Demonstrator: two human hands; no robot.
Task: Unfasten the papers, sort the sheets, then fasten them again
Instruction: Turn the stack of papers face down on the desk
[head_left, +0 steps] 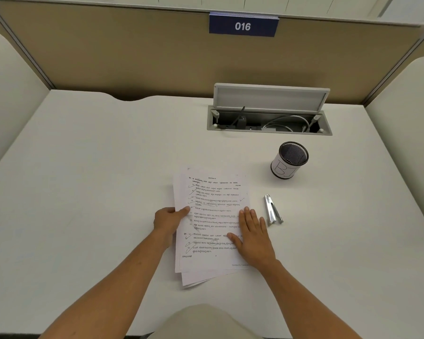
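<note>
Right hand: flat and spread, palm down on the right half of the top sheet, pinning it rather than gripping.
Left hand: closed on the left edge of the papers, thumb on top and fingers out of sight beneath.
Table: white, with cubicle walls on three sides and a numbered blue sign on the back panel.
Cable box: set into the table at the back right, lid raised, cords inside.
Papers: a loose stack of printed sheets with pen ticks, centre of the table, edges fanned out of line at the left and bottom; whether a fastener still joins them I cannot tell.
Mesh cup: upright, well beyond the papers to the right.
Stapler: small, metal, lying just beside the stack's right edge, near the right hand.
Handling: the sheets look light, limp and slippery against each other, easily creased. Best taken by a side edge, with a flat palm steadying the rest, then squared before fastening.
</note>
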